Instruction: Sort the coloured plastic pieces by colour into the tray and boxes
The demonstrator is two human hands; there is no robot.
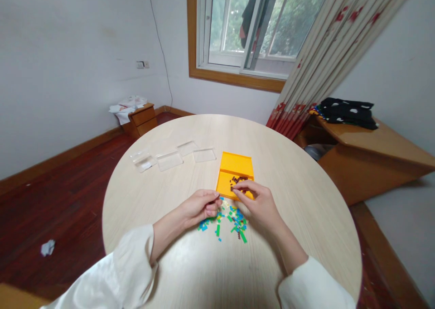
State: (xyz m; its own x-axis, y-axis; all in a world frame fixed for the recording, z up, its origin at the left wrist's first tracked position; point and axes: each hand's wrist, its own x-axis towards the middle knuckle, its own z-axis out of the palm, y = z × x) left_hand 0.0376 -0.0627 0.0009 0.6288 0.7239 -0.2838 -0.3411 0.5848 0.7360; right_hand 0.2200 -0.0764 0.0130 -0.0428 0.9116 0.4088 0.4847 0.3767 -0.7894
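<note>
Left hand [205,205] curled, right hand [261,203] pinching

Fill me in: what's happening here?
A person's right hand is over the open yellow box, fingertips close to dark brown pieces inside. The left hand is partly curled by the box's near left corner; its grip is unclear. Mostly blue and green pieces lie loose nearer the person; clear plastic trays sit left of the box.

The right hand [261,205] covered part of the yellow box [237,162]. The brown pieces [235,180] were too small to identify individually. Whether the left hand [203,205] held a piece was indeterminable. The lower edge cut off both sleeves [316,285]; the upper edge, the window [227,32] and curtain [328,50].
</note>
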